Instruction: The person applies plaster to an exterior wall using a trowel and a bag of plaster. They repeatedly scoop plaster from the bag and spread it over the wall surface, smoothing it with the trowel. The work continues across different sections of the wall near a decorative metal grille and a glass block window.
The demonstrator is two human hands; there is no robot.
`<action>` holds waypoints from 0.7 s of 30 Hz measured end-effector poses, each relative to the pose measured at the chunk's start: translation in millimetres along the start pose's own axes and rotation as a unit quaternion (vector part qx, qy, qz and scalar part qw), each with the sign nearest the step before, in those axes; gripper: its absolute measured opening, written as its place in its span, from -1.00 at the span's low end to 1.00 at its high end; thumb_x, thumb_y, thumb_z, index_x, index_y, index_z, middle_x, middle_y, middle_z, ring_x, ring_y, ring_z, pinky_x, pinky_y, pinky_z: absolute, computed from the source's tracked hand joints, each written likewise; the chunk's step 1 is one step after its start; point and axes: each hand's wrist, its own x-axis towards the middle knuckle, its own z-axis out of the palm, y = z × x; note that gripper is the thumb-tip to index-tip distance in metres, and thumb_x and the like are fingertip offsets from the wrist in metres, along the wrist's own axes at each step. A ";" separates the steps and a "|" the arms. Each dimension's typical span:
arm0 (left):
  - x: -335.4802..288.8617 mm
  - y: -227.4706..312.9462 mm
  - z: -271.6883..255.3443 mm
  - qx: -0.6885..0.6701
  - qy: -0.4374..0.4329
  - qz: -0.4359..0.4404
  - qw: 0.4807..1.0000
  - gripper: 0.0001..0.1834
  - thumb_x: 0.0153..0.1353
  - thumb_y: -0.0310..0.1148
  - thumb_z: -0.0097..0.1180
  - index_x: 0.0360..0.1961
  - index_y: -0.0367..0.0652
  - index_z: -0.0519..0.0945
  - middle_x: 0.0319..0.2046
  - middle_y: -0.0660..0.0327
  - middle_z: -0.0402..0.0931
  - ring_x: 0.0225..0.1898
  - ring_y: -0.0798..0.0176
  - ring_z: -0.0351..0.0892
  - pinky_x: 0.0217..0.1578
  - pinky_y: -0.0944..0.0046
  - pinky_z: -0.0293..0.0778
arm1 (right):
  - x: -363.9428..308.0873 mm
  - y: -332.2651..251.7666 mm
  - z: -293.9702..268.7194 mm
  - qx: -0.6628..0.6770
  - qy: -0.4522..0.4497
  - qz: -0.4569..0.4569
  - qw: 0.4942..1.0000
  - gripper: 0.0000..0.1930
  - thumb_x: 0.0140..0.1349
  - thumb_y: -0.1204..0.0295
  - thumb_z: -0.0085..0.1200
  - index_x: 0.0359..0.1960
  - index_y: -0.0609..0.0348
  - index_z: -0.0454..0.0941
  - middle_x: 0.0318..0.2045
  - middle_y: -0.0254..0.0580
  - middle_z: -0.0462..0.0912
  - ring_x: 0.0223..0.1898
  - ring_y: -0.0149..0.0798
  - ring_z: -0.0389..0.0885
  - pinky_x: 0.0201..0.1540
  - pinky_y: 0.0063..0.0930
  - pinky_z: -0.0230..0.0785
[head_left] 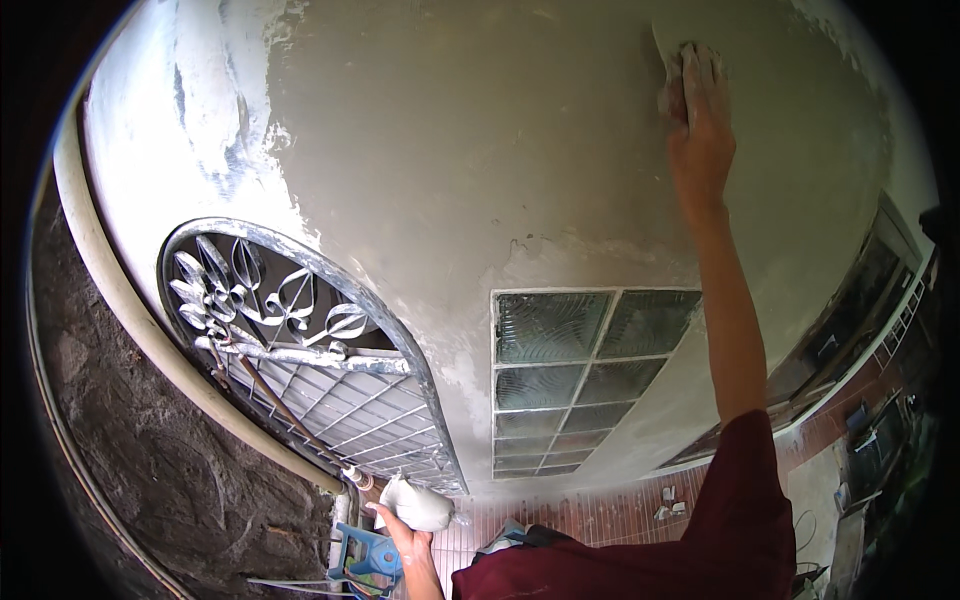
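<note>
My right arm reaches up across a grey plastered wall. High on that wall my right hand, smeared with pale paste, presses a thin flat scraper, its fingers laid over the blade; the handle is hidden. Low in the view, my left hand is closed on a white, rounded, putty-coated thing. Whether it is a vessel or a lump on a board I cannot tell. Between the hands is a glass-block window set in the wall.
To the left stands an arched metal grille with leaf scrolls, beside a pale curved pipe and dark soil. A blue plastic stool-like thing is by my left hand. Debris lies on the reddish tiled floor.
</note>
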 end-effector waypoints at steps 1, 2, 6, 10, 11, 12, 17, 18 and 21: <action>-0.1 0.6 0.1 -0.019 -0.003 0.000 1.000 -0.25 0.28 0.34 -0.15 0.18 -0.08 0.45 0.05 0.16 0.55 0.01 0.08 0.57 0.01 -0.07 0.54 | 7.3 -1.4 11.7 -0.013 0.003 -0.011 1.000 -0.34 0.11 0.72 0.05 0.31 0.00 0.37 0.32 -0.06 0.35 0.37 0.00 0.25 0.36 -0.18 0.21; -0.9 1.5 -0.1 -0.016 0.004 0.007 1.000 -0.25 0.29 0.33 -0.17 0.20 -0.08 0.43 0.07 0.16 0.54 0.03 0.07 0.56 0.04 -0.08 0.52 | 10.1 -8.3 25.8 -0.023 -0.001 -0.007 1.000 -0.32 0.10 0.73 0.03 0.32 -0.01 0.35 0.33 -0.06 0.32 0.39 0.01 0.21 0.38 -0.19 0.17; -4.5 -1.2 -1.5 -0.010 -0.020 0.026 0.999 -0.25 0.32 0.31 -0.21 0.24 -0.09 0.37 0.13 0.15 0.49 0.10 0.04 0.52 0.12 -0.11 0.48 | -47.8 -75.8 60.5 0.061 -0.039 -0.035 0.997 -0.34 0.09 0.69 0.00 0.31 0.03 0.36 0.36 -0.08 0.29 0.41 0.03 0.15 0.44 -0.11 0.05; -8.3 -2.7 -5.5 -0.033 0.018 -0.003 0.999 -0.26 0.33 0.30 -0.21 0.23 -0.10 0.39 0.14 0.14 0.48 0.11 0.03 0.51 0.13 -0.12 0.47 | -158.3 -144.9 37.7 0.210 -0.201 -0.160 0.943 -0.49 0.12 0.57 0.02 0.19 0.20 0.47 0.31 -0.08 0.36 0.36 -0.01 0.27 0.43 -0.08 0.08; -9.2 -2.3 -7.1 -0.030 0.031 -0.011 0.999 -0.27 0.34 0.29 -0.22 0.23 -0.09 0.39 0.14 0.14 0.48 0.11 0.03 0.51 0.13 -0.12 0.46 | -179.6 -152.5 26.9 0.231 -0.255 -0.200 0.917 -0.53 0.14 0.54 0.03 0.15 0.22 0.50 0.30 -0.10 0.38 0.35 -0.04 0.29 0.43 -0.09 0.10; -10.5 -1.9 -8.6 -0.016 0.029 -0.013 0.999 -0.27 0.34 0.29 -0.22 0.23 -0.09 0.39 0.14 0.14 0.48 0.12 0.03 0.50 0.14 -0.13 0.46 | -197.1 -155.4 12.7 0.252 -0.260 -0.233 0.903 -0.55 0.14 0.52 0.03 0.13 0.20 0.52 0.29 -0.11 0.40 0.34 -0.06 0.31 0.42 -0.09 0.13; -11.9 1.4 -15.4 -0.007 -0.023 0.005 1.000 -0.24 0.28 0.34 -0.15 0.22 -0.07 0.40 0.11 0.16 0.51 0.08 0.05 0.53 0.09 -0.10 0.50 | -176.1 -120.7 -33.5 0.242 -0.197 -0.296 0.903 -0.52 0.09 0.42 0.17 0.11 0.15 0.55 0.19 -0.21 0.52 0.29 -0.15 0.40 0.41 -0.15 0.17; -9.1 2.1 -15.6 -0.007 -0.017 0.005 1.000 -0.23 0.27 0.35 -0.14 0.22 -0.06 0.41 0.11 0.16 0.51 0.07 0.05 0.53 0.09 -0.10 0.50 | -152.5 -105.7 -36.2 0.215 -0.175 -0.280 0.919 -0.50 0.07 0.42 0.19 0.13 0.14 0.53 0.19 -0.18 0.52 0.29 -0.13 0.40 0.40 -0.15 0.18; -2.6 4.8 -16.1 0.003 -0.010 0.008 1.000 -0.23 0.24 0.35 -0.10 0.19 -0.07 0.44 0.06 0.17 0.54 0.02 0.08 0.56 0.04 -0.09 0.52 | -60.1 -61.3 -17.0 0.090 -0.098 -0.137 0.982 -0.47 0.08 0.61 0.13 0.17 0.10 0.52 0.26 -0.14 0.45 0.32 -0.04 0.35 0.36 -0.15 0.24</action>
